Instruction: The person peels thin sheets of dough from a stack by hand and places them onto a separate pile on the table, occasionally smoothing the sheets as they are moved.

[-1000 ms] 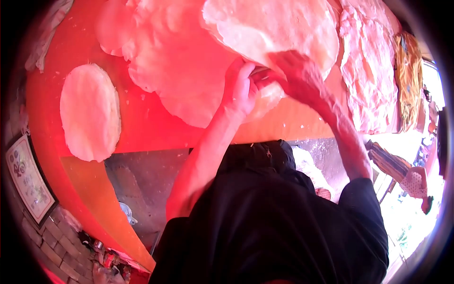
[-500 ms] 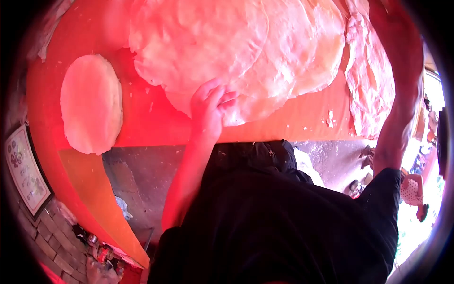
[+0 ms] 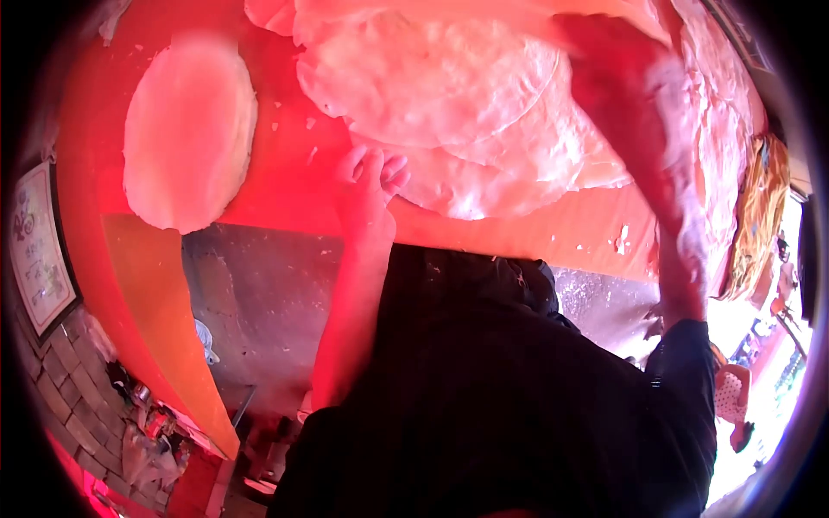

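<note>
Pale thin dough sheets (image 3: 440, 95), piled overlapping on orange table (image 3: 285, 198), the one lifted a second ago now laid flat on top; left hand (image 3: 367, 194) drawn back to near edge, fingers spread, empty; right hand (image 3: 604, 60) blurred above far side, grip indiscernible.

Head view (fisheye), close, steeply downward.

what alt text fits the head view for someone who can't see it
A person in black leans over an orange table, left hand spread open at the edge of overlapping thin dough sheets. The blurred right hand reaches over them; a smaller round stack lies to their left.
</note>
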Available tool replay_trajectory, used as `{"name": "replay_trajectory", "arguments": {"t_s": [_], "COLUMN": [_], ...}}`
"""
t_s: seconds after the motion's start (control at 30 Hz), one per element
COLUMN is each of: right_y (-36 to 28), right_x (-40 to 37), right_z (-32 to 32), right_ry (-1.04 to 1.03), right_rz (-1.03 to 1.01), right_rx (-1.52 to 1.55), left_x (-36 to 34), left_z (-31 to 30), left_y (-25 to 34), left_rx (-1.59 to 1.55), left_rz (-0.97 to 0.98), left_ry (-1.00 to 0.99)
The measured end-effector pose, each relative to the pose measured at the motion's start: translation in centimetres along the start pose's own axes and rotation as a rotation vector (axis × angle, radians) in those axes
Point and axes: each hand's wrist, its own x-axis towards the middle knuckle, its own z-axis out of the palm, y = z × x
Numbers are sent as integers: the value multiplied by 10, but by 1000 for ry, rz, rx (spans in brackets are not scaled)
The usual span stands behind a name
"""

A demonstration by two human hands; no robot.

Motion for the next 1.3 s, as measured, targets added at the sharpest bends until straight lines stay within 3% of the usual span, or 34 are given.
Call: {"name": "replay_trajectory", "arguments": {"t_s": [0.07,0.17,0.3,0.47,0.7,0.8,0.83,0.93,1.03,1.13,1.23,1.3], "right_y": [-25,-27,-27,-51,-56,-40,-34,6,1,-33,-35,-4], "right_x": [15,-22,-37,-14,-36,-20,-12,31,81,84,41,2], "right_z": [4,70,66,81,94,111,108,68,-33,-84,-54,0], "right_ry": [27,-159,-7,-181,-34,-7,-19,91,295,380,69,-138], "right_rz": [-57,15,91,10,-51,-77,-76,-142,-95,-115,-116,-93], "right_rx": [-73,70,73,139,54,-3,18,112,-126,-377,-543,-354], "left_x": [3,15,17,24,34,30,28,17,1,-12,-18,-10], "left_z": [0,-3,-3,-1,-6,6,8,6,2,9,19,24], "left_y": [0,-3,1,5,12,19,25,20,0,-8,-10,-24], "left_rx": [-32,-135,-221,-294,-422,-427,-420,-274,-86,10,-55,-145], "left_rz": [-44,-106,-116,-200,-215,-171,-148,-136,-140,-129,-200,-228], "left_ry": [-48,-149,-233,-452,-575,-523,-582,-436,-385,-317,-306,-394]}}
